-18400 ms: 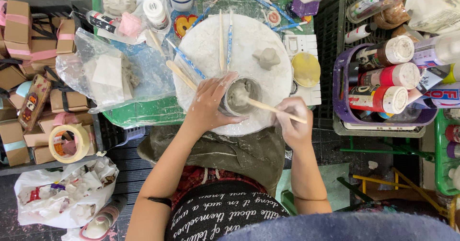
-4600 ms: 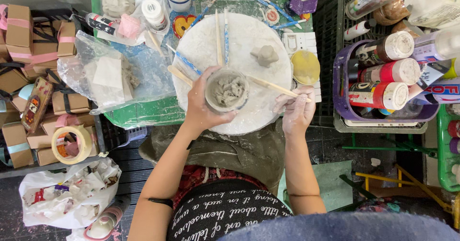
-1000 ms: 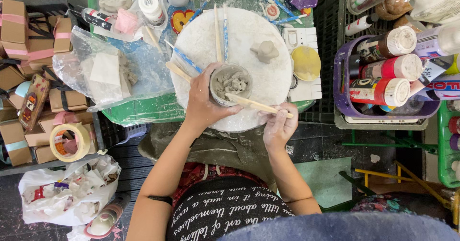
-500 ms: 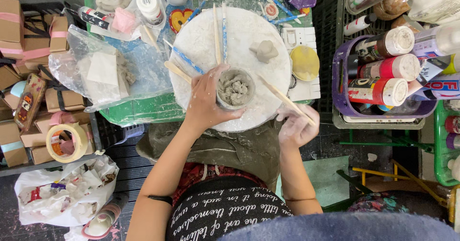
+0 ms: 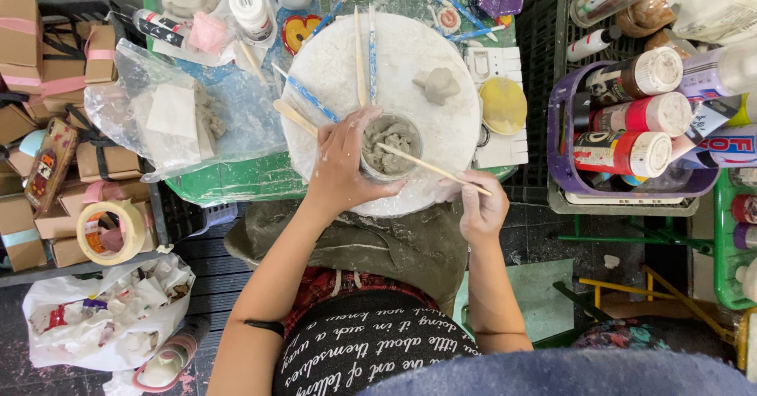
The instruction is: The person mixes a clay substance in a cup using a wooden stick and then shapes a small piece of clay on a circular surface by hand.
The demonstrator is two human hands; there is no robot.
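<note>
A green counter (image 5: 236, 182) carries a round white board (image 5: 441, 120), and a purple basket (image 5: 561, 159) of capped paint bottles stands to its right. A clear plastic bag (image 5: 169, 116) with pale clay inside lies left of the board, near a roll of tape (image 5: 106, 232) among brown boxes. On the near part of the board sits a small grey clay cup (image 5: 389, 145) with lumps of clay inside. The left hand (image 5: 341, 166) wraps its grip around the cup's left side, fingers curled on the rim. The right hand (image 5: 481, 207) pinches a thin wooden stick (image 5: 434, 169), whose far tip reaches into the cup. A small grey clay figure (image 5: 436, 85) rests farther back on the board, beside a yellow disc (image 5: 503, 104). Several slim tools (image 5: 361, 45) lie across the board's far half.
</note>
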